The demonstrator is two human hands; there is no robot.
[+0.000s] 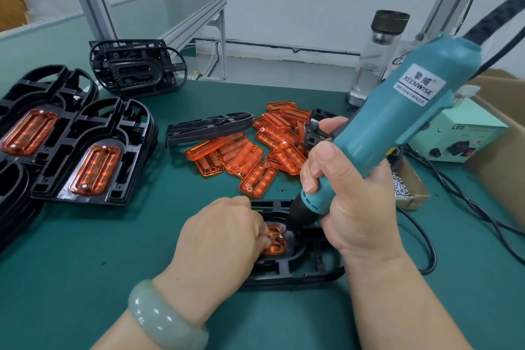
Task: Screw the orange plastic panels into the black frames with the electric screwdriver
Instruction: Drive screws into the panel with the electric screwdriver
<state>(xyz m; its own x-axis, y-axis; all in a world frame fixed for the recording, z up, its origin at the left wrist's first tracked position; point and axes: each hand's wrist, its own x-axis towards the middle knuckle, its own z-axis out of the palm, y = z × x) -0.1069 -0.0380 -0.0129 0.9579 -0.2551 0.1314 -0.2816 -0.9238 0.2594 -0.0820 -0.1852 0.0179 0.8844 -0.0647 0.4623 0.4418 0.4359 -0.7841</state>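
Observation:
A black frame (295, 270) lies on the green mat in front of me with an orange panel (275, 240) seated in it. My left hand (221, 239) rests on the frame, its curled fingers holding the panel down. My right hand (349, 196) grips the teal electric screwdriver (397, 122), tilted, with its black tip down at the panel beside a small silver screw. Most of the panel is hidden under my left fingers.
A pile of loose orange panels (250, 150) lies mid-table beside an empty black frame (210, 126). Finished frames with panels (93, 162) are stacked at left, more black frames (136, 65) behind. A screw box (409, 187), power supply (460, 136) with cables and a glass bottle (375, 51) stand right.

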